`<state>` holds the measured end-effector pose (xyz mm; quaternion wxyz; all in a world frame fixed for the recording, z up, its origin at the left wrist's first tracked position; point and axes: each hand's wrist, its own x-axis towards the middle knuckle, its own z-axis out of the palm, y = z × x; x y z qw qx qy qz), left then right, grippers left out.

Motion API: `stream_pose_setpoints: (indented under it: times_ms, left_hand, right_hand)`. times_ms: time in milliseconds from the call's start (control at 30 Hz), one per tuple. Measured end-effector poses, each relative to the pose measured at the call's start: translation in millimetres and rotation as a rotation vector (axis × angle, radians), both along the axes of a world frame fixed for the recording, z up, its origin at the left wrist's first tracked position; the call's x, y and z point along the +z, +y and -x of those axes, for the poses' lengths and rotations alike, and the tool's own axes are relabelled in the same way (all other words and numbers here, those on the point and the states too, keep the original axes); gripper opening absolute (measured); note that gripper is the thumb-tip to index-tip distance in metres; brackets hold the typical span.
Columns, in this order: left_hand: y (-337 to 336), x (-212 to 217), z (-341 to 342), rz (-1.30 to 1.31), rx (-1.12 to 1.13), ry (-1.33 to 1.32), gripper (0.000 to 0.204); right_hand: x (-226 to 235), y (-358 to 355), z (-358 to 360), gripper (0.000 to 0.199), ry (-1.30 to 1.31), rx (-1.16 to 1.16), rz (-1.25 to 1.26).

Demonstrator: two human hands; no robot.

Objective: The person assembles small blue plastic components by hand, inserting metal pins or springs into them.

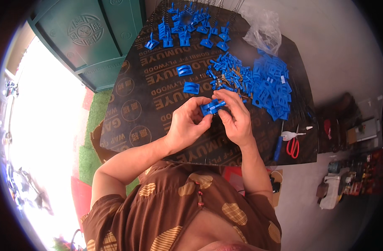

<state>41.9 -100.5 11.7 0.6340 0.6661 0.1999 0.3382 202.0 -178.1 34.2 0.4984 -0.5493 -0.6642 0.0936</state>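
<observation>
Above the near part of the dark board, my left hand point(186, 122) is closed around a small blue plastic bracket point(208, 108). Opposite it, my right hand point(237, 120) pinches a slim blue plastic plug point(220, 104) against the bracket's right side. Fingers partly cover both pieces, so how far the plug sits in the bracket cannot be told. Just beyond my left hand lie two loose blue brackets, one nearer point(191, 88) and one farther point(184, 70). Behind my right hand spreads a heap of blue plugs point(227, 67) mixed with brass-coloured screws point(237, 75).
Flat blue plates point(273, 83) are piled on the right, below a clear plastic bag point(264, 31). Blue pieces with black springs point(185, 37) stand at the far edge. Red-handled scissors point(293, 148), a blue-handled screwdriver point(278, 148) and a white nozzled bottle point(289, 135) lie near right.
</observation>
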Motion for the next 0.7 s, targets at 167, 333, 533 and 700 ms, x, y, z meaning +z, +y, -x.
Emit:
stream_pose_setpoints:
  times_ms: [167,333,533,700]
  left_hand:
    - [0.1,0.9,-1.1,0.186,-0.052,-0.115,0.034]
    - [1.0,6.6,-1.5,0.261,-0.07,-0.132,0.033]
    - [3.3,7.6,-0.8,0.28,-0.065,-0.158,0.033]
    - [3.3,9.0,0.0,0.265,-0.049,-0.162,0.033]
  right_hand:
    - [-5.5,3.2,0.4,0.038,0.056,0.021,-0.019]
    - [-6.6,3.4,1.2,0.041,0.173,0.057,0.003]
    - [-8.4,3.0,0.4,0.048,0.192,0.074,0.011]
    - [-9.6,2.5,-0.2,0.054,0.195,0.079,0.031]
